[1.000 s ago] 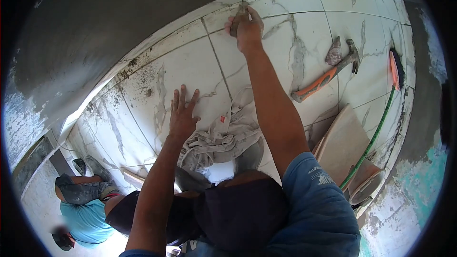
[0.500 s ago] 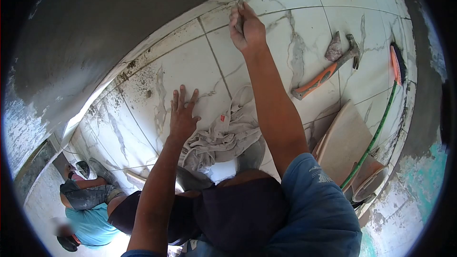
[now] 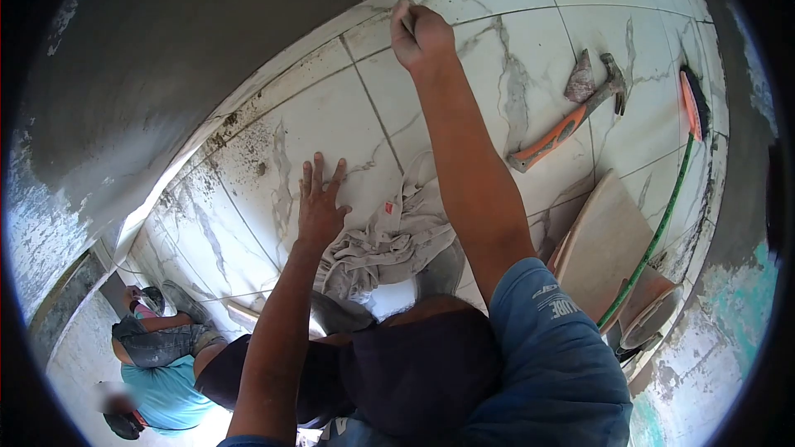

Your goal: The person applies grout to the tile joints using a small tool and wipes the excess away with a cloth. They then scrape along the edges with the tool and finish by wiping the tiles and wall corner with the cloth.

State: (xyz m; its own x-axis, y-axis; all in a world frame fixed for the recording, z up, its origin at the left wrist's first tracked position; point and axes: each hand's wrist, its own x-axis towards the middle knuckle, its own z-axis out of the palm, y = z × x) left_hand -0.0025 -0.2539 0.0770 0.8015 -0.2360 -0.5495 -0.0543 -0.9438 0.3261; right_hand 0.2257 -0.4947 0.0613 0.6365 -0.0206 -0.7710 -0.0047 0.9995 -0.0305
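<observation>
Left hand (image 3: 321, 213) is resting wide-fingered on marbled tile floor (image 3: 534, 41) beside grey cloth (image 3: 389, 244); right hand (image 3: 426, 37) is clenching half-hidden grey object (image 3: 407, 23) beyond cloth; claw hammer (image 3: 569, 125) is lying right of cloth.

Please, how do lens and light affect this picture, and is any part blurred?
Head view: black curved borders and the bowed base of the dark grey plastered wall suggest wide-lens distortion; head view: the glossy white, grey-veined floor tiles look bright, the wall dim; head view: a blurred patch partly hides the teal-shirted person.
</observation>
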